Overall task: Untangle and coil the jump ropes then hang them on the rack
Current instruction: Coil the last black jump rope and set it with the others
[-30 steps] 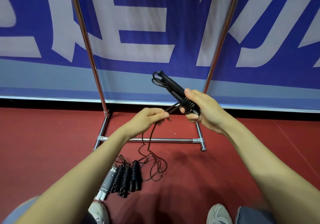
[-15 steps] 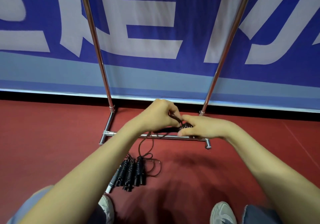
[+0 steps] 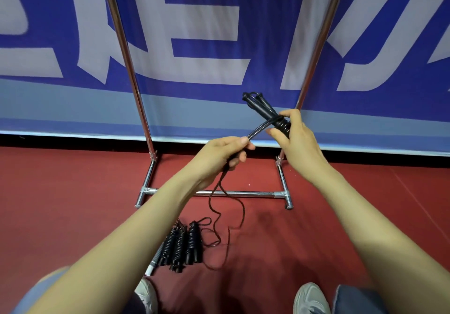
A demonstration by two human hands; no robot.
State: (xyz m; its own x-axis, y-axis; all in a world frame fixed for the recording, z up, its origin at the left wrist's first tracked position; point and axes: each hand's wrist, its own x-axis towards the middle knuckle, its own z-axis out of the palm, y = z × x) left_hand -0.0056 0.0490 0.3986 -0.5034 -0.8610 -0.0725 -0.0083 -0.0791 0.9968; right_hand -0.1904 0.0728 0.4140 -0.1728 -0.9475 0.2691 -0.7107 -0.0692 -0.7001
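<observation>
Standing on a red floor (image 3: 73,204), you hold a black jump rope (image 3: 261,108) up in front of the chrome rack (image 3: 126,53). Your right hand (image 3: 295,141) grips the rope's two handles together. Fingers and thumb curl round their lower part, where several turns of cord (image 3: 259,129) are already wound on. The handle tips point up and to the left, against the pale band of the blue-and-white banner (image 3: 207,34) behind the rack.

Your left hand (image 3: 224,153) pinches a doubled length of that cord just beside the right hand, thumb on top and fingers curled beneath. Below the left hand the loose cord drops in thin loops (two strands, as far as can be told) and crosses in front of the rack's lower crossbar on its way to the floor.

Near your left shoe (image 3: 146,294), a bundle of other ropes (image 3: 185,245) lies on the floor. Their black handles lie side by side with cord wound round them, and one grey-and-white handle shows at the bundle's left edge. The hanging cord's lowest loops lie just beside the bundle. Your right shoe (image 3: 309,299) shows at the bottom of the frame.
</observation>
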